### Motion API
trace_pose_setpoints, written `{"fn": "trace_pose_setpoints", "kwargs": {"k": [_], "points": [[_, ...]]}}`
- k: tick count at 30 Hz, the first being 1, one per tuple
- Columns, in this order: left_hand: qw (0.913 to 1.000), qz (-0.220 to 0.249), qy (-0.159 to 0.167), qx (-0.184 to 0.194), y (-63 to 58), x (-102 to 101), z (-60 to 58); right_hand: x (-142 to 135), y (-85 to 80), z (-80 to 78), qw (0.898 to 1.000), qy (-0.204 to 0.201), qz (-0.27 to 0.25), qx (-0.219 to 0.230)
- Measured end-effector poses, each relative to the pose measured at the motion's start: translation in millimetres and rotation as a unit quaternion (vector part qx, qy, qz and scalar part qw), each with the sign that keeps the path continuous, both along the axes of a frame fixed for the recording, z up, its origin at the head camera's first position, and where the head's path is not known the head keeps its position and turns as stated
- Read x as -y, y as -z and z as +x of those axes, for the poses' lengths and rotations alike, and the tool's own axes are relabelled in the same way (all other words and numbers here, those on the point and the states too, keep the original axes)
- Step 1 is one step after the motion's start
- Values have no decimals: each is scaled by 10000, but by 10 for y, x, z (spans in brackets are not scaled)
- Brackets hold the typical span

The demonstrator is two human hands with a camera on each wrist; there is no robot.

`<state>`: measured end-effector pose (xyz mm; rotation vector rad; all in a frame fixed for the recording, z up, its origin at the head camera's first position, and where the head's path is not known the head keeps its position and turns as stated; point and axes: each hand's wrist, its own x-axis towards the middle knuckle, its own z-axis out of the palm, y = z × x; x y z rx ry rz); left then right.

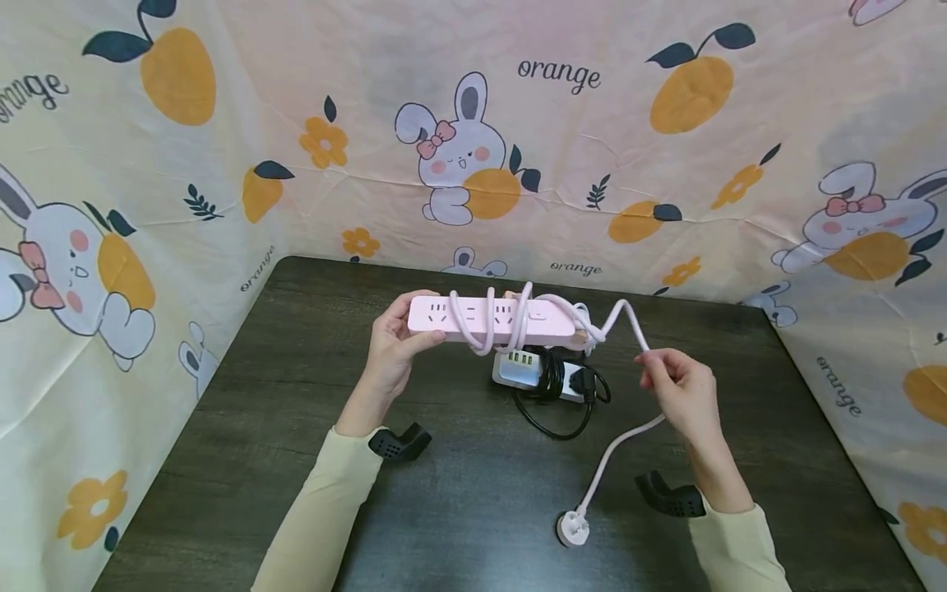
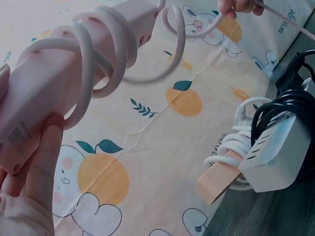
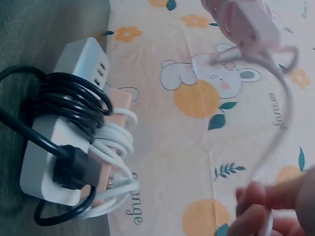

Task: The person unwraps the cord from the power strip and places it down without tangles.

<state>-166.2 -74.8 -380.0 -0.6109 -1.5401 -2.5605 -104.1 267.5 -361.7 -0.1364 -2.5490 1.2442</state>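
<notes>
My left hand (image 1: 392,349) grips one end of a pink power strip (image 1: 543,323) and holds it up above the dark table. Several loops of its pale pink cord (image 1: 490,316) wind around the strip's body. Off the far end, the cord runs slack and twisted to my right hand (image 1: 679,386), which pinches it between thumb and fingers. Beyond that pinch the cord hangs down to a round plug (image 1: 573,529) low in the head view. In the left wrist view the left thumb and fingers press the sides of the strip (image 2: 44,93).
Behind the held strip stands a white power strip (image 1: 518,370) wrapped in black cord (image 1: 551,378). Beside it lies a peach-coloured strip (image 2: 216,179) wound with white cord (image 2: 236,147). A patterned cloth (image 1: 473,49) hangs around the dark table (image 1: 296,493) at the back and sides.
</notes>
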Motion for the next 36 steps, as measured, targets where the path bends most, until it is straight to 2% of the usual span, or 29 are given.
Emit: {"fn": "trace_pose_setpoints", "kwargs": {"k": [2,3,5,6,8,9,11,13,14,16,17,20,22,24,25,27,30,36], "points": [[10000,-42,36,-50,12,9,19,-44,-15,12,9955,433,-804,-235],[9999,-73,45,-75,19,12,29,-65,-24,22,9897,604,-1234,-411],[9998,-141,19,-112,36,13,46,-108,-36,44,9714,743,-2053,-938],[9998,-172,-21,-129,45,11,53,-130,-40,57,9599,683,-2408,-1258],[9996,-224,-104,-131,58,2,47,-171,-44,86,9325,288,-3085,-1856],[9995,-222,-161,-128,66,-3,43,-189,-44,111,9220,34,-3256,-2093],[9993,-217,-270,-118,79,-13,33,-229,-37,167,8944,-679,-3653,-2491],[9991,-203,-374,-94,88,-23,20,-278,-33,231,8769,-1414,-3738,-2670],[9989,-177,-422,-70,91,-27,14,-307,-31,262,8720,-1773,-3680,-2699],[9985,-120,-532,-15,87,-30,6,-373,-32,322,8711,-2378,-3448,-2565],[9982,-89,-589,6,83,-28,2,-409,-33,349,8775,-2576,-3237,-2425],[9973,59,-732,57,58,-15,-3,-520,-43,425,9109,-2833,-2400,-1800],[9969,111,-784,25,38,3,-9,-577,-47,466,9337,-2855,-1670,-1368],[9966,156,-807,-32,19,25,-19,-614,-43,495,9498,-2864,-833,-944],[9965,171,-815,-71,10,35,-25,-624,-39,504,9541,-2870,-461,-725],[9962,177,-835,-151,-4,55,-37,-634,-22,513,9582,-2839,249,-245],[9958,207,-857,-227,-25,70,-48,-630,23,510,9535,-2803,1020,430],[9959,236,-835,-238,-42,80,-60,-632,157,458,9271,-3182,1450,1350]]}}
